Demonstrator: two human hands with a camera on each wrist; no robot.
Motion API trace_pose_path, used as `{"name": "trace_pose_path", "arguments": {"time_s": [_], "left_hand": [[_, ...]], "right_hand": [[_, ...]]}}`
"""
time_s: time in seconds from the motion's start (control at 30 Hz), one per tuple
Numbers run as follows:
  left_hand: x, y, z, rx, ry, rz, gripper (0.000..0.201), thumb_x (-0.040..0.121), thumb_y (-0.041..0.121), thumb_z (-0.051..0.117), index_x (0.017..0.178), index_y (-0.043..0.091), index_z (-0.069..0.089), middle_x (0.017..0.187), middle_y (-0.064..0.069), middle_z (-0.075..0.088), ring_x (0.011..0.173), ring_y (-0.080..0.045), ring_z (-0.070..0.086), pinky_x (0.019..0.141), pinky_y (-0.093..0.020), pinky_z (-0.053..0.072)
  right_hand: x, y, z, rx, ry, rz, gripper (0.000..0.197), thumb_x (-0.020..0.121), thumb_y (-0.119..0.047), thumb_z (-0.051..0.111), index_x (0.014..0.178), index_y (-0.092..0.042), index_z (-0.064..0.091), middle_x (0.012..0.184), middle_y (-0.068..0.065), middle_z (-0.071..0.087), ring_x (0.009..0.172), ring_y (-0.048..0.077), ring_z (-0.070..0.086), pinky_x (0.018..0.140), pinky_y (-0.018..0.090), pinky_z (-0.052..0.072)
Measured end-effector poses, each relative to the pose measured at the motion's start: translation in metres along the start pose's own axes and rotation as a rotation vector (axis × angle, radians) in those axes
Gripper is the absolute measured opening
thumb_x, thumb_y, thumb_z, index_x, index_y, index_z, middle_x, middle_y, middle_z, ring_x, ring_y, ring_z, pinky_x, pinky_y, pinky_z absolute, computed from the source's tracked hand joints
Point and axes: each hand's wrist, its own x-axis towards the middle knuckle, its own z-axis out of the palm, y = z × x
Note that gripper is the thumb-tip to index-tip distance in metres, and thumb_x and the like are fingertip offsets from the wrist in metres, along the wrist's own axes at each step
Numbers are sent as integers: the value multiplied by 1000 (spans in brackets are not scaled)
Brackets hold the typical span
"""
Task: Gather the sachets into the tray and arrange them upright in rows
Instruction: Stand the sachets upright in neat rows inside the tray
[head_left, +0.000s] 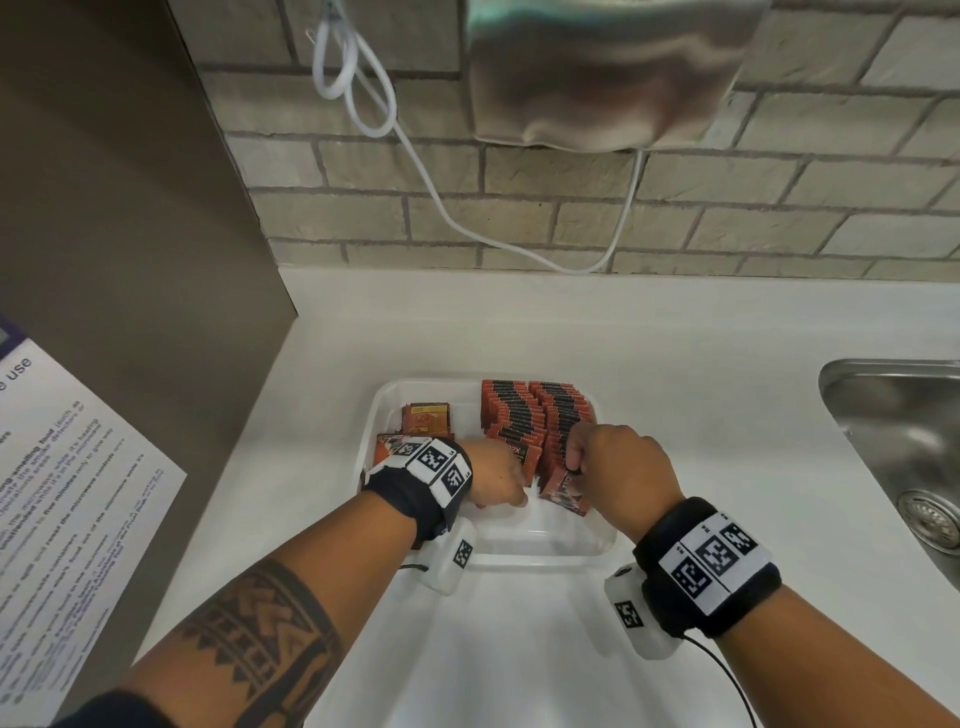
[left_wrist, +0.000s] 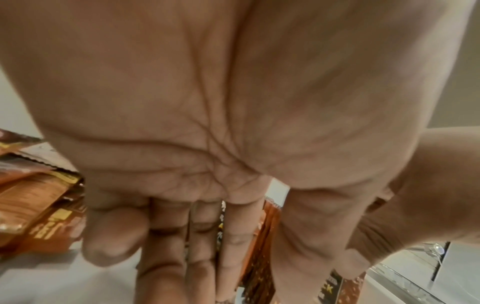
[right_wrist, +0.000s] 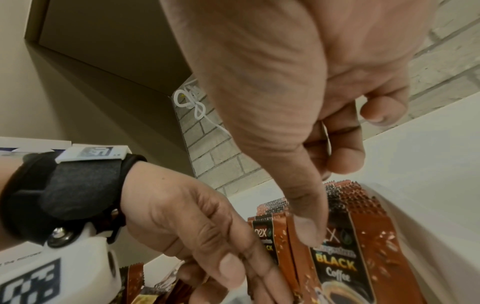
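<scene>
- Kitchen counter, head view: clear plastic tray (head_left: 387, 400) on a white worktop (head_left: 675, 364), w/ two packed rows of orange-brown coffee sachets (head_left: 519, 410) standing on edge along its right half; a few loose flat sachets (head_left: 425, 420) lie at the tray's left.
- Right hand (head_left: 618, 462) over the near end of the right-hand row; thumb presses the face of the front black-label sachet (right_wrist: 335, 265), other fingers curled behind it. Looks like a pinch on that sachet.
- Left hand (head_left: 496, 475) just beside it, fingers straight and together, flat vs. the near end of the left-hand row; holds nothing.
- Key relation: rows run away from the person, so the front sachet's flat face looks back at the hands; its long axis is near upright, tilted toward the person.
- Judgement: right hand nearer; next needs squaring that sachet vs. the row.
- Loose sachets lie left of both hands, nearer the left.
</scene>
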Motion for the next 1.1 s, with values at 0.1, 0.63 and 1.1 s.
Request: {"name": "trace_pose_path", "arguments": {"time_s": [0.1, 0.63, 1.1], "left_hand": [[2, 3, 0, 48, -2, 29, 49, 100, 37, 56, 140, 10, 57, 136, -10, 63, 116, -28, 63, 104, -42, 49], [2, 1, 4, 79, 18, 55, 48, 100, 38, 56, 138, 9, 60, 138, -9, 61, 125, -27, 56, 110, -42, 43], [-6, -12, 3, 40, -20, 1, 40, 98, 41, 55, 116, 10, 73, 117, -11, 72, 110, -30, 66, 100, -43, 52]], "right_hand": [[1, 0, 1, -6, -6, 7, 14, 87, -24, 66, 88, -29, 54, 81, -10, 58, 73, 16, 54, 72, 28, 36], [1, -2, 0, -4, -8, -3, 11, 88, -27, 65, 95, -27, 56, 84, -8, 61, 75, 16, 54, 75, 29, 42], [-3, -9, -3, -17, 34, -15, 17, 87, -30, 66, 85, -30, 50, 69, -13, 49, 67, 13, 50, 69, 26, 35]]}}
